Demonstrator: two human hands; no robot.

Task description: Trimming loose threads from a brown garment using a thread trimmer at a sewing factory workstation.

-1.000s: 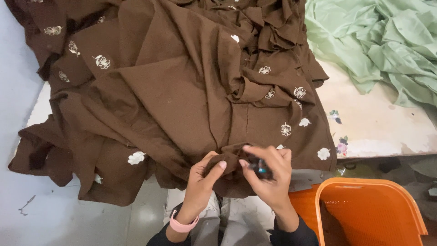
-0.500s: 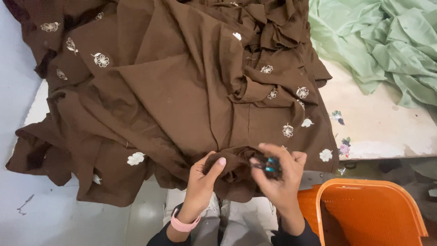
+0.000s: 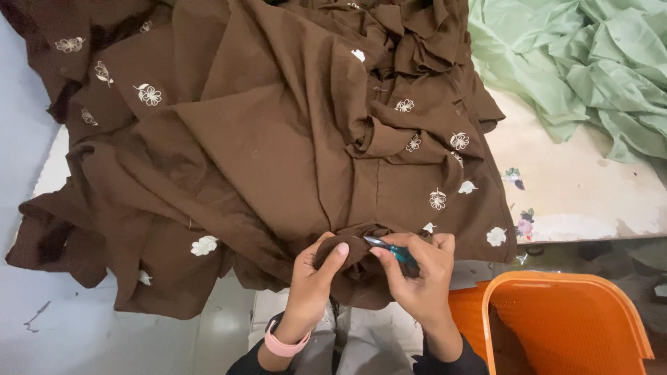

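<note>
A large brown cloth (image 3: pixel 278 139) with white embroidered flowers lies heaped over the table and hangs off its near edge. My left hand (image 3: pixel 313 278), with a pink band at the wrist, pinches a fold of the cloth's near edge. My right hand (image 3: pixel 417 278) holds a small teal-handled thread snip (image 3: pixel 389 248), its metal tip pointing left at the pinched fold. The two hands nearly touch over the fold.
A pale green cloth (image 3: pixel 577 62) is bunched at the back right. The worn white table top (image 3: pixel 577 201) shows to the right of the brown cloth. An orange plastic basket (image 3: pixel 563 326) stands at my right, below the table edge. Grey floor lies at the left.
My right hand has turned so the snip's tip now points at the fold held by my left hand. The view has shifted slightly; the cloth lies much as before.
</note>
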